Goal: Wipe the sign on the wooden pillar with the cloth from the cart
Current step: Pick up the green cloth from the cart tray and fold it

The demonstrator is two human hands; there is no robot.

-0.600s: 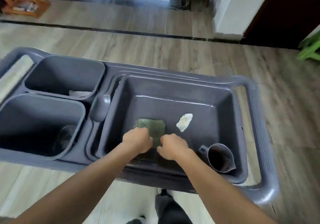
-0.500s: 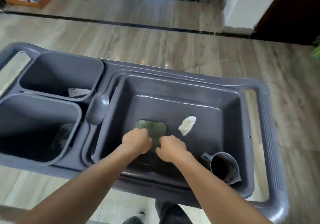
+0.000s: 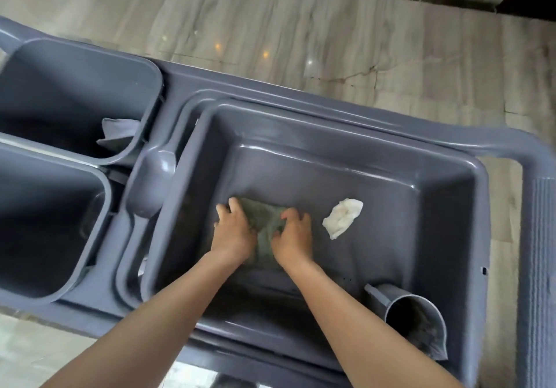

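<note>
Both hands in the cart's tub — left hand and right hand each gripping the green cloth; white rag just beside

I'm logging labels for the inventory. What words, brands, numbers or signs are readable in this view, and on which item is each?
None: no readable text shows anywhere.
The grey cart, its tub, the two bins and the jug are plain plastic.
The green cloth under both hands and the white crumpled wad carry no print.
</note>
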